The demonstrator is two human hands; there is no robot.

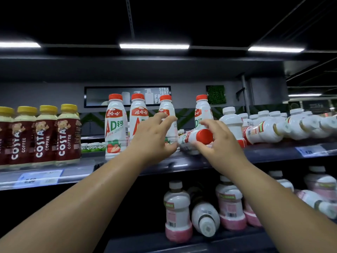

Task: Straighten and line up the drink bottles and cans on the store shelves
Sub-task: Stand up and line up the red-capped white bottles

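Several white red-capped bottles stand on the upper shelf. One red-capped bottle lies on its side, cap toward me. My right hand holds it at the cap end, fingers curled round it. My left hand reaches with spread fingers toward the third standing bottle, thumb low by its base; contact is unclear. Another upright bottle stands behind the fallen one.
Yellow-capped Costa coffee bottles fill the shelf's left. White-capped bottles lie toppled on the right. On the lower shelf stand pink-and-white bottles, with one fallen bottle between them. Price tags line the shelf edge.
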